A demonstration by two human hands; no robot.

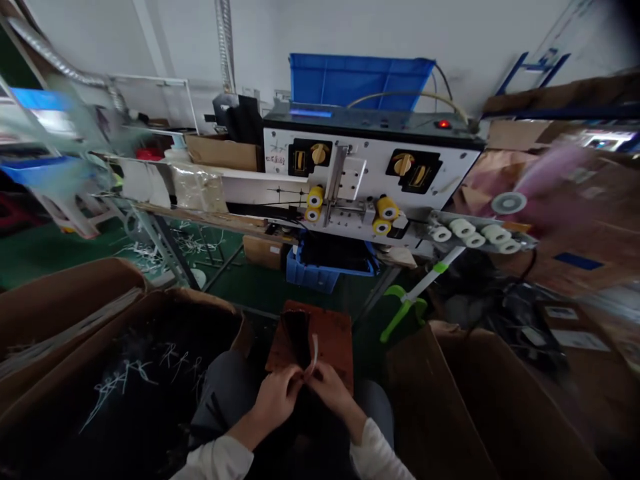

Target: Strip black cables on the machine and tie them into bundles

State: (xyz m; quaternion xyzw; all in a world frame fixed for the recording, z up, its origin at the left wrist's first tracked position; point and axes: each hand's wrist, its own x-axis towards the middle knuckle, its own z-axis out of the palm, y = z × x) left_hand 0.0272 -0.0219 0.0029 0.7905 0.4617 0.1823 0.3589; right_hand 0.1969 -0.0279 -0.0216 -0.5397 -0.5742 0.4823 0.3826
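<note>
My left hand (pixel 277 399) and my right hand (pixel 331 391) meet low in the middle of the view, their fingertips pinched close together. A thin white tie (pixel 315 350) stands up from between the fingers, and both hands are closed on it. Just beyond my fingers, a bundle of black strands, which look like wires (pixel 297 332), lies on an orange-brown stool (pixel 336 333). My fingers hide the near part of the bundle and where the tie meets it.
At my left stands a carton (pixel 240 327) of dark bundles with white ties. Another open carton (pixel 425 387) is on my right. Ahead is a machine (pixel 370 157) with yellow rollers, a blue crate (pixel 360 77) behind it and a blue bin (pixel 310 273) below.
</note>
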